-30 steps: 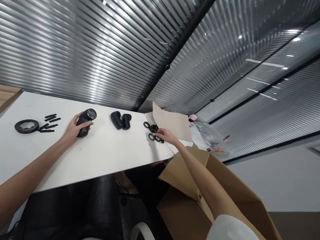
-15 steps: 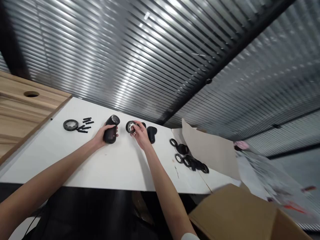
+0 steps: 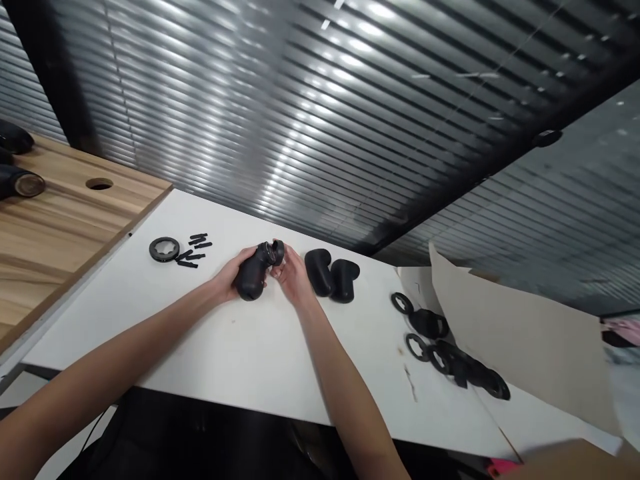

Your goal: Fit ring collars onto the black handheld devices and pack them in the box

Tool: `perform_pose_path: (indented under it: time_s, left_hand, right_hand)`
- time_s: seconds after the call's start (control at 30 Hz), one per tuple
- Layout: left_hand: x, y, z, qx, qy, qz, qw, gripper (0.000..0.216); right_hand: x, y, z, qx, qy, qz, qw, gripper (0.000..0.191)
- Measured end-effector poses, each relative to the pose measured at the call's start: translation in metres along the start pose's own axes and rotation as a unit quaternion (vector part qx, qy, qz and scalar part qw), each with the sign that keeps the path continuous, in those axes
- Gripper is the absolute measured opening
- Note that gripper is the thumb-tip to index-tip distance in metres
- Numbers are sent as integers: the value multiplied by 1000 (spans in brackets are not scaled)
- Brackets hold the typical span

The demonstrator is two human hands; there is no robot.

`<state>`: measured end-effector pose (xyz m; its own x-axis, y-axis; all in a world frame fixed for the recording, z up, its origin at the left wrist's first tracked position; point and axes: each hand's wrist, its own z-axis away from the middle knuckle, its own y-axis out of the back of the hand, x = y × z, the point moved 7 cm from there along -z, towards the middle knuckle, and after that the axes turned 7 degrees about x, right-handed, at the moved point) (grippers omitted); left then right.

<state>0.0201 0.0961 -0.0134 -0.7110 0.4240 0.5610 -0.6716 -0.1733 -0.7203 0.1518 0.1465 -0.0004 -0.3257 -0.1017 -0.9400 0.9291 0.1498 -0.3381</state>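
Observation:
My left hand is wrapped round a black rounded housing, its open end tilted up to the right. Fingers of my right hand pinch a black ring against or very close to that end; whether it is seated I cannot tell. Just right of my right hand lie two curved black housings side by side. Left of my left hand, another black ring with a notched inner edge lies flat beside several short black strips.
On the white table, several black rings and dark parts lie at the right by a standing cardboard sheet. A wooden surface with a round hole adjoins at left, bearing black parts. Corrugated metal wall stands behind.
My right hand has brought the ring leftward to the housing's end, where the hands now meet. The housing has tilted rightward. The view has shifted, showing more of the wooden surface.

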Motion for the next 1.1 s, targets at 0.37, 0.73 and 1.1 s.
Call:
perform_pose_path:
  time_s: [0.37,0.73,1.1]
  left_hand:
    - [-9,-4,12,-85,13,-125,988,70]
    - [-16,-2,15,-80,41,-184,979,77]
    - [-14,-3,19,-62,-55,-199,977,67]
  right_hand:
    - [-2,-5,9,49,60,96,992,50]
    - [-11,-19,23,31,79,95,992,33]
    - [-7,-31,31,-17,-3,87,996,42]
